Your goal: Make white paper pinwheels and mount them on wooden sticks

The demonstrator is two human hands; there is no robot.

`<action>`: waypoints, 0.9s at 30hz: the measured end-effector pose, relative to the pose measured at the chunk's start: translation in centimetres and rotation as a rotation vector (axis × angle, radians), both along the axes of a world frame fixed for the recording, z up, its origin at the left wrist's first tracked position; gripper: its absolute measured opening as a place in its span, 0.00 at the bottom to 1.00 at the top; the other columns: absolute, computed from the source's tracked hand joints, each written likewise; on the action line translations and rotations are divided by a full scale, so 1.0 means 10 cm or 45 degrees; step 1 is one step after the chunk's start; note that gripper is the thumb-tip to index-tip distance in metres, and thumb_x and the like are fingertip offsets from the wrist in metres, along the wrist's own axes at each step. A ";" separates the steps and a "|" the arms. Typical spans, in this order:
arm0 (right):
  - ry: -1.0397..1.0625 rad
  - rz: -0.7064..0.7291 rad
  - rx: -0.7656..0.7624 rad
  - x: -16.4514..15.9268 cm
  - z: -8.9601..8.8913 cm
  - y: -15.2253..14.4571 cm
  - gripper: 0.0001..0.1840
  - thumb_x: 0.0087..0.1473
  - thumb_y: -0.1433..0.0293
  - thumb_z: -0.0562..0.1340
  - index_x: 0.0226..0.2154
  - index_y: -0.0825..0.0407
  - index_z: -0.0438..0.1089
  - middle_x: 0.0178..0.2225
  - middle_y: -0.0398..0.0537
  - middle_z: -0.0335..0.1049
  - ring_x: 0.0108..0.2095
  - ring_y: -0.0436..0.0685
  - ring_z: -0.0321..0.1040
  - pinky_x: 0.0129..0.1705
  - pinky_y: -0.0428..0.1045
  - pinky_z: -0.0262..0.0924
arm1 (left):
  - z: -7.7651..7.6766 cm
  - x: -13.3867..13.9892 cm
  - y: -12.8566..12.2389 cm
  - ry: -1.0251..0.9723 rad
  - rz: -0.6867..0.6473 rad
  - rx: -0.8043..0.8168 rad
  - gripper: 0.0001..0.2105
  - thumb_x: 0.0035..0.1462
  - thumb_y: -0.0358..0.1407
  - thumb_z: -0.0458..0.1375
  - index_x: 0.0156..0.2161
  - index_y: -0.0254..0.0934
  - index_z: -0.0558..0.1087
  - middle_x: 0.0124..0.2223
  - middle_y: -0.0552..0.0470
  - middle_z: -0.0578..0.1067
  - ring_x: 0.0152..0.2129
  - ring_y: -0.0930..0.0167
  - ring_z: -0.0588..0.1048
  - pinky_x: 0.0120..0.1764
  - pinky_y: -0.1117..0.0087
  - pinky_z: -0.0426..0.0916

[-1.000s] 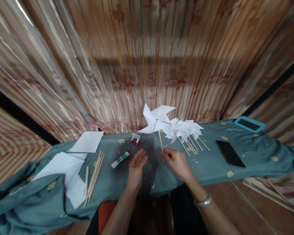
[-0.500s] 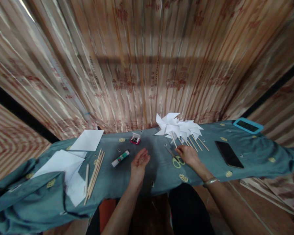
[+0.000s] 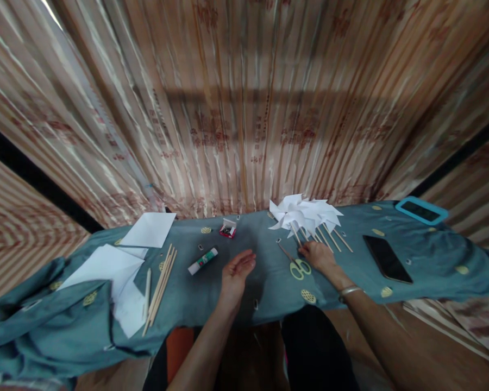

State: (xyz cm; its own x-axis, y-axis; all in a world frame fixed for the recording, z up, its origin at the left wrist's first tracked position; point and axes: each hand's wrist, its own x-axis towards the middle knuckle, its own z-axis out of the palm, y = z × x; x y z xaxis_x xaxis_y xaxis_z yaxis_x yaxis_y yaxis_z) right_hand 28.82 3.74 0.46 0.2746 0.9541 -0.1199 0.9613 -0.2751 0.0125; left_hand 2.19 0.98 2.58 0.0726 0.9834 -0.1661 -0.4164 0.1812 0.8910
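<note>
My right hand [image 3: 318, 257] is closed on the wooden stick of a white paper pinwheel [image 3: 290, 213], low on the stick. This pinwheel lies against several other white pinwheels [image 3: 328, 213], whose sticks point toward me. Just left of my right hand, green-handled scissors [image 3: 296, 267] lie on the cloth. My left hand [image 3: 237, 271] hovers near the middle of the table, palm turned up and fingers stretched out, with nothing plainly visible in it. Beyond it stands a small open red box [image 3: 227, 230] of dark pins. A glue stick [image 3: 204, 260] lies to its left.
White paper sheets [image 3: 149, 231] and folded paper [image 3: 101, 266] are on the left, beside a white pen [image 3: 147, 293] and several wooden sticks [image 3: 161, 288]. A black phone [image 3: 387, 259] and a blue-framed device [image 3: 421, 210] lie right. A green cloth [image 3: 264, 320] covers the table; a curtain hangs behind.
My right hand has lowered the pinwheel toward the pile, and it now sits closer against the others. My left hand's fingers have straightened. The view has shifted slightly.
</note>
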 end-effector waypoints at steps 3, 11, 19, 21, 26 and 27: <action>-0.010 -0.018 -0.009 0.01 -0.04 0.02 0.16 0.61 0.63 0.56 0.37 0.54 0.76 0.39 0.59 0.78 0.42 0.61 0.74 0.40 0.49 0.61 | 0.00 0.00 0.00 0.007 -0.004 -0.013 0.17 0.36 0.37 0.71 0.35 0.35 0.80 0.37 0.44 0.82 0.39 0.62 0.78 0.50 0.60 0.67; -0.028 -0.069 0.009 0.03 -0.03 -0.03 0.19 0.61 0.60 0.55 0.35 0.58 0.74 0.37 0.64 0.76 0.42 0.66 0.74 0.40 0.53 0.62 | -0.02 -0.03 0.00 0.010 0.003 -0.025 0.16 0.35 0.38 0.72 0.34 0.36 0.81 0.34 0.46 0.82 0.37 0.63 0.79 0.48 0.62 0.69; -0.059 0.092 0.315 -0.22 0.12 -0.28 0.17 0.61 0.63 0.54 0.33 0.56 0.73 0.25 0.63 0.74 0.27 0.67 0.74 0.29 0.54 0.60 | -0.12 -0.11 -0.04 0.020 0.037 -0.060 0.17 0.33 0.40 0.72 0.33 0.35 0.80 0.33 0.46 0.82 0.35 0.64 0.79 0.46 0.62 0.69; 0.033 0.218 0.376 -0.41 0.15 -0.31 0.16 0.60 0.63 0.54 0.34 0.54 0.74 0.24 0.60 0.75 0.26 0.66 0.74 0.27 0.53 0.59 | -0.16 -0.15 -0.05 0.043 0.043 -0.071 0.17 0.32 0.40 0.73 0.32 0.35 0.80 0.32 0.47 0.81 0.33 0.65 0.78 0.45 0.63 0.69; 0.601 0.528 0.424 -1.05 0.29 -0.48 0.15 0.59 0.63 0.54 0.33 0.48 0.75 0.31 0.49 0.79 0.31 0.61 0.76 0.31 0.49 0.63 | -0.24 -0.22 -0.13 0.186 -0.031 -0.036 0.12 0.35 0.41 0.69 0.25 0.36 0.79 0.26 0.51 0.78 0.26 0.68 0.74 0.37 0.67 0.68; 0.750 0.586 0.392 -1.18 0.37 -0.53 0.15 0.59 0.62 0.54 0.32 0.48 0.75 0.30 0.47 0.78 0.31 0.59 0.76 0.32 0.49 0.64 | -0.24 -0.23 -0.16 0.217 -0.055 -0.025 0.11 0.36 0.41 0.68 0.24 0.36 0.78 0.24 0.51 0.77 0.25 0.69 0.73 0.36 0.67 0.68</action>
State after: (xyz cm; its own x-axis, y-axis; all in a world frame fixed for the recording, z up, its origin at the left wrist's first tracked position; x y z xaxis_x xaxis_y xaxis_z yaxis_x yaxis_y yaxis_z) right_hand 17.01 -1.57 4.14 -0.1803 0.9698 0.1644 0.8039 0.2416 -0.5435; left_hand -0.12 -0.62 0.13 0.0839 0.9764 -0.1990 -0.2512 0.2140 0.9440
